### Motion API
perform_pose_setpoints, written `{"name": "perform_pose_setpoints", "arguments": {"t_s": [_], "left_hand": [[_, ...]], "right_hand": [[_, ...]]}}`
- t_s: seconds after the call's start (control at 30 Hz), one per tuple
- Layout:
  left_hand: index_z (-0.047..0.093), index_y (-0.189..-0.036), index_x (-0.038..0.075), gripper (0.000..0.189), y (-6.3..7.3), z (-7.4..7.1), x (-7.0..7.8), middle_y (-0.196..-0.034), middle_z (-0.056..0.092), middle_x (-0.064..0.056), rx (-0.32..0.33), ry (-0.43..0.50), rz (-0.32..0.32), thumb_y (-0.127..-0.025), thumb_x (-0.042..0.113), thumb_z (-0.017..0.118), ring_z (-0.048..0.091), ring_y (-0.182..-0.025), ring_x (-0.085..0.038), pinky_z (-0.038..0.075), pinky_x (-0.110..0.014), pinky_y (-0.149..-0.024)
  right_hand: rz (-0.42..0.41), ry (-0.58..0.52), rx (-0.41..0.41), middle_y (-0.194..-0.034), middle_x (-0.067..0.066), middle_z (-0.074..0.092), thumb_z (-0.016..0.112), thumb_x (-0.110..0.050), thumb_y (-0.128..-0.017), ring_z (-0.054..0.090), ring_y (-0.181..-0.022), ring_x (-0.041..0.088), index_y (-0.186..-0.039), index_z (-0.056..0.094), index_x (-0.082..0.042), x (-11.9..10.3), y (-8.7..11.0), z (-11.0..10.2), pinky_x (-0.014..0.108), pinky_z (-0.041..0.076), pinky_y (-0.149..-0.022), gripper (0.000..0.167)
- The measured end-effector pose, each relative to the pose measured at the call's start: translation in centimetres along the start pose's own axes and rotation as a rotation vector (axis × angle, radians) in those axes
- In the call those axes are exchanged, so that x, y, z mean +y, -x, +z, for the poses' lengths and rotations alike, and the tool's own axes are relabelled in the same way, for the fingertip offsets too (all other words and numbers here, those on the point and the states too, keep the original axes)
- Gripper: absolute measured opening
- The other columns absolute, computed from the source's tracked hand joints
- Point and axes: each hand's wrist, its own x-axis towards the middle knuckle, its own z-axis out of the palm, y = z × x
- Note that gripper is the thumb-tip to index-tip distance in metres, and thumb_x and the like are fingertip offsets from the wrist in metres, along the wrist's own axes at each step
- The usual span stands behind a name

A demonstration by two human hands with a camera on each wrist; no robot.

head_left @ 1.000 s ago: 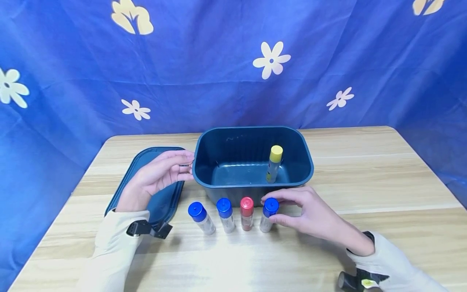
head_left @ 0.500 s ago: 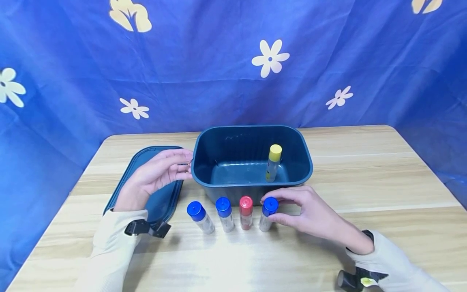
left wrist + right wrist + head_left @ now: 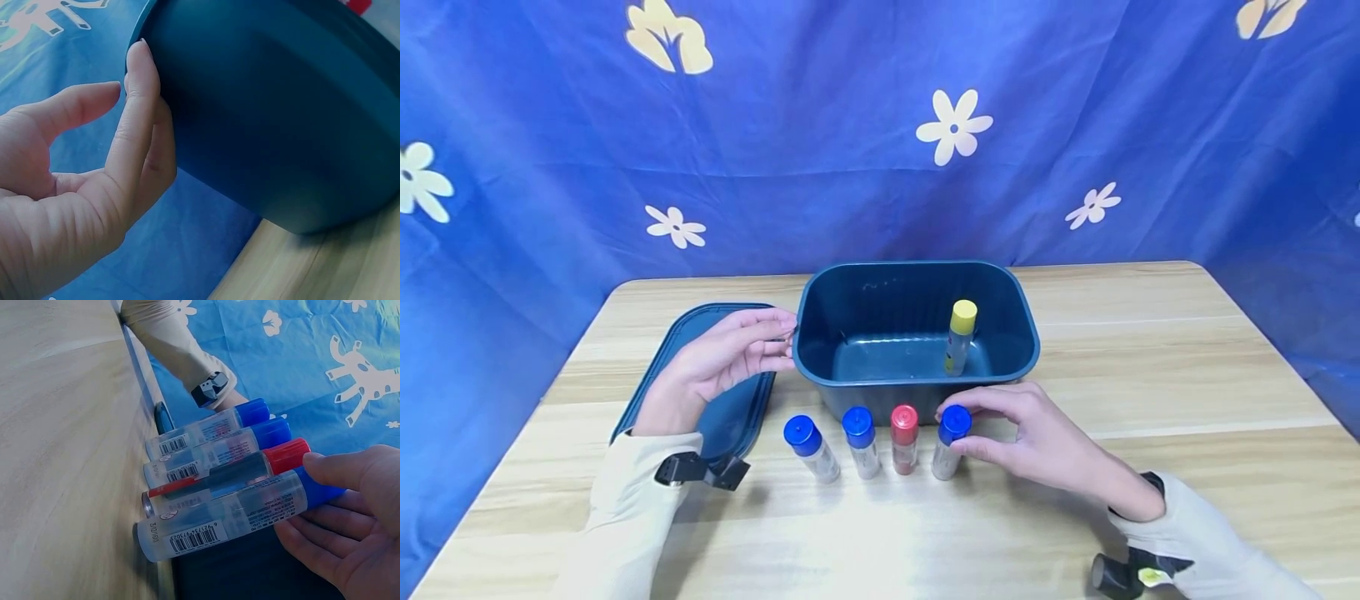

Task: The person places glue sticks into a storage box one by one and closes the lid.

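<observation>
My right hand (image 3: 1030,433) pinches the blue cap of a clear bottle (image 3: 219,522) between thumb and fingers; the bottle stands upright on the table. To its left, in a row, stand a red-capped bottle (image 3: 905,437) and two more blue-capped bottles, the nearer one (image 3: 859,442) and the end one (image 3: 811,448). Behind them is a dark teal plastic box (image 3: 917,279), lidless. Inside it a yellow-capped bottle (image 3: 959,337) stands upright near the right side. My left hand (image 3: 722,354) touches the box's left wall with nearly straight fingers, the thumb held apart in the left wrist view.
The box's flat teal lid (image 3: 730,408) lies on the wooden table (image 3: 1150,375) at left, partly under my left hand. A blue flowered cloth (image 3: 820,125) hangs behind the table and along its sides.
</observation>
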Motion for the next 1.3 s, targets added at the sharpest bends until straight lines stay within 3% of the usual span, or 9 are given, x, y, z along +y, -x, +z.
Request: {"name": "perform_pose_setpoints", "arguments": {"t_s": [0.3, 0.7, 0.97, 1.3], "left_hand": [[0.066, -0.106, 0.002, 0.024, 0.15, 0.12, 0.09, -0.094, 0.069, -0.009, -0.03, 0.022, 0.014, -0.101, -0.001, 0.043, 0.069, -0.084, -0.018, 0.056, -0.032, -0.084], [0.065, -0.107, 0.004, 0.024, 0.04, -0.04, -0.4, -0.097, 0.069, -0.009, -0.001, 0.0, 0.005, -0.101, -0.001, 0.042, 0.069, -0.086, -0.018, 0.056, -0.033, -0.084], [0.065, -0.108, 0.004, 0.024, 0.06, -0.09, -0.35, -0.1, 0.069, -0.009, -0.009, 0.004, 0.008, -0.101, -0.001, 0.043, 0.069, -0.089, -0.02, 0.056, -0.033, -0.085], [0.066, -0.108, 0.005, 0.025, 0.02, -0.06, -0.28, -0.1, 0.07, -0.008, -0.021, 0.009, 0.019, -0.1, -0.002, 0.042, 0.069, -0.091, -0.019, 0.056, -0.033, -0.084]], "right_hand": [[-0.006, 0.015, 0.013, -0.105, -0.009, 0.07, 0.075, -0.016, -0.086, 0.065, -0.097, 0.009, -0.117, 0.067, -0.013, -0.37, -0.01, -0.29, 0.031, 0.055, -0.086, 0.033], [-0.017, 0.036, 0.021, -0.103, -0.01, 0.07, 0.075, -0.016, -0.085, 0.065, -0.095, 0.008, -0.117, 0.068, -0.013, -0.06, 0.16, -0.16, 0.03, 0.055, -0.085, 0.033], [-0.027, 0.026, 0.007, -0.105, -0.008, 0.07, 0.075, -0.016, -0.085, 0.065, -0.094, 0.008, -0.117, 0.067, -0.009, -0.04, 0.02, 0.09, 0.03, 0.056, -0.083, 0.034], [-0.009, 0.022, 0.003, -0.105, -0.009, 0.07, 0.074, -0.019, -0.086, 0.064, -0.094, 0.008, -0.117, 0.067, -0.014, 0.02, 0.01, 0.24, 0.033, 0.056, -0.083, 0.032]]}}
